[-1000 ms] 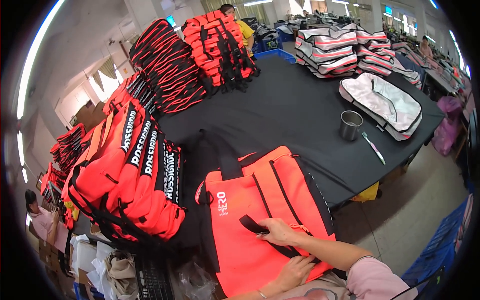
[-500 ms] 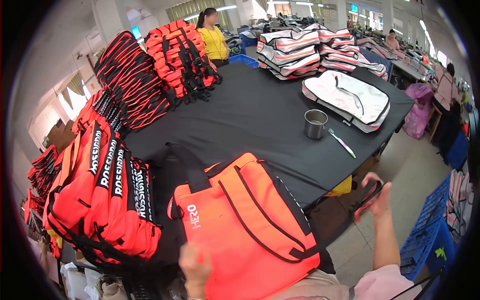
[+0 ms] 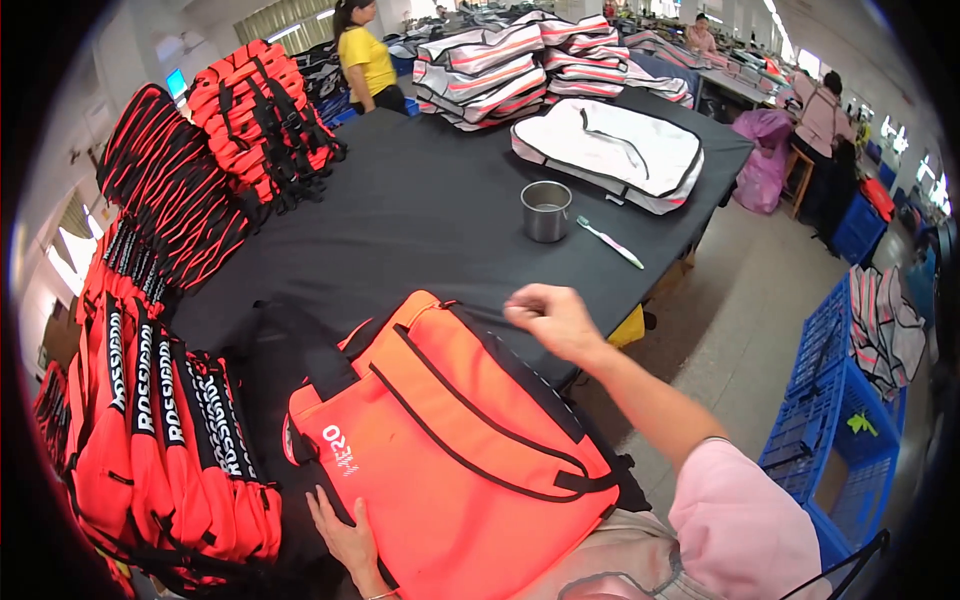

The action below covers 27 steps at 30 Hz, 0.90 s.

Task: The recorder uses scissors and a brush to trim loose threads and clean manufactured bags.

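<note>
Lower centre: orange-red backpack (image 3: 430,500), lying at a slant on the near side of a black-covered table (image 3: 400,210), its shoulder strap (image 3: 475,420) curving across the upward face.

Left hand (image 3: 345,535), bottom of frame: fingers apart, laid along the backpack's left side, not clamped on it. Right hand (image 3: 552,320), just right of centre: fingers curled in toward the thumb, in front of the backpack's upper right edge (whether anything fine is pinched there, I cannot tell).

Nearest obstacles on the upper right side of the table: metal cup (image 3: 546,218) upright, with a toothbrush (image 3: 612,243) just beside it, both above the right hand in the frame. Behind them, a flat white bag (image 3: 625,150) with black piping; farther up, a tall pile of white bags (image 3: 480,80).

Left side crowded. Lower left, a bulky row of red bags (image 3: 190,480) stands near the backpack and closes off that flank; upper left, a black-and-red stack (image 3: 170,190) and a strapped red pile (image 3: 262,115).

Beyond, at upper left of centre, a person in yellow (image 3: 368,60). Upper right, a pink sack (image 3: 763,160) on the floor; lower right, blue crates (image 3: 830,450).
</note>
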Motion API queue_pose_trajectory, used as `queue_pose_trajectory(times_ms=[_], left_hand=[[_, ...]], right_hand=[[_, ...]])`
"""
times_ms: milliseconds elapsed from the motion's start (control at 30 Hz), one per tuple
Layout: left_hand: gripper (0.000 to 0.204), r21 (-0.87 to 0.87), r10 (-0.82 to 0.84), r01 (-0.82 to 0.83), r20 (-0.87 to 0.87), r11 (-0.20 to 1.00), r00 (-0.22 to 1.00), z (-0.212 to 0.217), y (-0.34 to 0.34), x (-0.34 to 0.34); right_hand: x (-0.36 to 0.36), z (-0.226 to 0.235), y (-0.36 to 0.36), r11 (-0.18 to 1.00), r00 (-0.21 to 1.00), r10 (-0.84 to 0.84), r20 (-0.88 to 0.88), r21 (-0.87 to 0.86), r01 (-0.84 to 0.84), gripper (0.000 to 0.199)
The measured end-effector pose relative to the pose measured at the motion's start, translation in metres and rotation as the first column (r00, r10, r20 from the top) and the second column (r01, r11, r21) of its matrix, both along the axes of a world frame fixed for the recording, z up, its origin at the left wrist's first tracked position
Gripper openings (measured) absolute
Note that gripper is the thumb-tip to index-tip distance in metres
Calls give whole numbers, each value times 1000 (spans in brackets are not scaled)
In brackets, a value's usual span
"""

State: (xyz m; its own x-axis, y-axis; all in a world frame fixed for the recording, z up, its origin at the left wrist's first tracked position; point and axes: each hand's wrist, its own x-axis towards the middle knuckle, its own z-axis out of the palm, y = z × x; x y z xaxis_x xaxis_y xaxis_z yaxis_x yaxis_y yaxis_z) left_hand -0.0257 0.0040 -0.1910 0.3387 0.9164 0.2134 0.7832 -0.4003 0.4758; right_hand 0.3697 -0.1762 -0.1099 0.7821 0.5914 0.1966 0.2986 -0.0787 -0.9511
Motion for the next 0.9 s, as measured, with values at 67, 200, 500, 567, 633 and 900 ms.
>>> queue_pose_trajectory(times_ms=[67, 200, 500, 567, 633, 900], left_hand=[[76, -23, 4, -4, 5, 1000, 1000, 5, -2, 4], [75, -28, 20, -18, 82, 999, 996, 14, -5, 5], [67, -15, -24, 27, 170, 1000, 985, 21, 13, -1], [53, 200, -74, 36, 188, 979, 979, 30, 26, 2], [53, 257, -138, 89, 183, 962, 973, 43, 41, 11], [66, 260, -125, 102, 73, 960, 990, 26, 95, 42]], right_hand=[[-19, 2, 50, 985, 987, 159, -27, 78, -156, 17], [-64, 11, 122, 900, 900, 432, -60, 98, -426, 18], [-75, -90, 147, 947, 945, 322, -56, 9, -322, 12], [-80, -84, 146, 940, 938, 341, -64, 0, -341, 13], [-82, -87, 145, 950, 949, 307, -78, -31, -310, 12], [-85, -80, 141, 942, 937, 337, -92, 41, -334, 9]])
